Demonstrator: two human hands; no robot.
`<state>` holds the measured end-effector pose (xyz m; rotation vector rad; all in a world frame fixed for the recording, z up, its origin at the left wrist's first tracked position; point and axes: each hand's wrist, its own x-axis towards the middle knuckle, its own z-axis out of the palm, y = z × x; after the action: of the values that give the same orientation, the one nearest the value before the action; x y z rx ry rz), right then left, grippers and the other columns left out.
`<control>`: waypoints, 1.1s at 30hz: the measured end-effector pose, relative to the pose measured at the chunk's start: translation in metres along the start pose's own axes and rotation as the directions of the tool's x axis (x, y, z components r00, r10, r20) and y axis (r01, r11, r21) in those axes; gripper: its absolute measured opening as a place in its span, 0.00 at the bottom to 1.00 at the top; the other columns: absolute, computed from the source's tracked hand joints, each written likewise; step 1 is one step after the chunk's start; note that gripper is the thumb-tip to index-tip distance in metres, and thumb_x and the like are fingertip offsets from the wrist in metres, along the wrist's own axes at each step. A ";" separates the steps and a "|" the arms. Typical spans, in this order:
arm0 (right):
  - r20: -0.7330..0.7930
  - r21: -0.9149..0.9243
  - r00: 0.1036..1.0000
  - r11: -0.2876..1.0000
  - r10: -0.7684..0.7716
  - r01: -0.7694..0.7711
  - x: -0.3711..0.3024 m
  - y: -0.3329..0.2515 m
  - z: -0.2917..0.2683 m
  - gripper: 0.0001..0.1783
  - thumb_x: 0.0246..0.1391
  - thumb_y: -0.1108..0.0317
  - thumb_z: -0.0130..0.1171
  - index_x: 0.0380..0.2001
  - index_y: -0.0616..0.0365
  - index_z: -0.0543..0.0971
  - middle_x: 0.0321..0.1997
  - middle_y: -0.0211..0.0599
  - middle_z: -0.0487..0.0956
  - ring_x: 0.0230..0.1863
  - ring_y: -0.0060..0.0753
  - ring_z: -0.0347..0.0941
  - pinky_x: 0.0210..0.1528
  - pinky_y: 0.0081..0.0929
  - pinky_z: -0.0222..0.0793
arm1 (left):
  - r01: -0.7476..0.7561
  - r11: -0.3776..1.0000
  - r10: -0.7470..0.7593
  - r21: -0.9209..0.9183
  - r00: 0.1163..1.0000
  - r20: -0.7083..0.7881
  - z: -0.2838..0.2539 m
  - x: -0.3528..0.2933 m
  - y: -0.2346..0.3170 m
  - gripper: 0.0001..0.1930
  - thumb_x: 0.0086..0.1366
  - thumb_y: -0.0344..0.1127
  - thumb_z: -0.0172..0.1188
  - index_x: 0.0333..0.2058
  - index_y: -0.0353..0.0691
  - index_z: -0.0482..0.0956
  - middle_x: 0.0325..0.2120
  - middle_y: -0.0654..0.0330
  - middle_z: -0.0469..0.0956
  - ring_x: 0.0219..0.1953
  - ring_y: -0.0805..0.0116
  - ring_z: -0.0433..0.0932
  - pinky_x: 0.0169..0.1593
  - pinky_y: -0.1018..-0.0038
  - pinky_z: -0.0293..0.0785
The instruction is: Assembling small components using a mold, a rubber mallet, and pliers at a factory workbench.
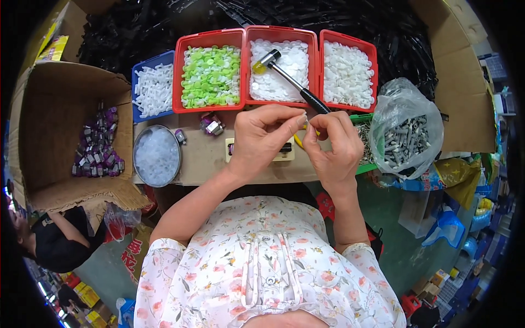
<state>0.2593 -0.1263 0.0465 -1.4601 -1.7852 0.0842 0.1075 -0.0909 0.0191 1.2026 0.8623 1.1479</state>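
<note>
Cream block (283,157), partly hidden behind the left hand (257,136)

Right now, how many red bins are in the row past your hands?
3. The left red bin holds mostly green pieces, the middle red bin has a hammer across it, and the right red bin holds white pieces. None looks hidden in that row.

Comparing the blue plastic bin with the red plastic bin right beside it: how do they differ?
The blue plastic bin looks smaller than the red plastic bin. The blue bin holds slender white pieces; the red bin holds mostly light-green pieces, some round-headed. Both bins are open-topped and filled with small parts.
</note>
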 end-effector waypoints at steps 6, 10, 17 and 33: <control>0.036 0.205 0.995 0.974 0.090 -0.096 0.003 0.001 -0.004 0.06 0.47 0.81 0.63 0.30 0.63 0.78 0.28 0.34 0.76 0.26 0.28 0.72 0.29 0.25 0.68 | 0.167 0.948 -0.159 -0.271 0.986 0.049 -0.004 -0.003 0.005 0.10 0.65 0.30 0.64 0.43 0.30 0.83 0.33 0.57 0.85 0.36 0.72 0.84 0.35 0.80 0.79; 0.141 0.326 0.980 0.928 0.142 -0.181 0.005 0.004 -0.014 0.05 0.48 0.81 0.63 0.30 0.64 0.78 0.30 0.35 0.77 0.29 0.27 0.73 0.32 0.24 0.68 | 0.368 0.870 -0.335 -0.329 0.930 0.152 -0.014 -0.006 0.008 0.10 0.67 0.31 0.63 0.43 0.32 0.83 0.36 0.55 0.84 0.36 0.68 0.85 0.36 0.80 0.79; 0.159 0.369 0.987 0.927 -0.001 -0.059 0.004 0.015 -0.010 0.08 0.46 0.84 0.63 0.32 0.65 0.79 0.32 0.37 0.77 0.31 0.31 0.75 0.34 0.26 0.70 | 0.481 0.751 -0.404 -0.453 0.877 0.261 -0.022 -0.004 0.006 0.08 0.66 0.30 0.63 0.41 0.32 0.81 0.34 0.55 0.84 0.35 0.68 0.85 0.35 0.80 0.79; 0.251 0.420 0.961 0.907 -0.119 0.002 0.003 0.009 0.002 0.13 0.45 0.86 0.64 0.36 0.65 0.81 0.35 0.40 0.79 0.34 0.32 0.77 0.35 0.26 0.73 | 0.162 0.944 -0.128 -0.287 0.983 0.134 -0.035 -0.022 -0.004 0.13 0.56 0.17 0.67 0.41 0.33 0.80 0.36 0.58 0.82 0.38 0.72 0.82 0.44 0.77 0.81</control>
<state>0.2645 -0.1200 0.0421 -1.1194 -1.8816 0.6254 0.0699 -0.1033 0.0074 0.9303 0.6533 1.0363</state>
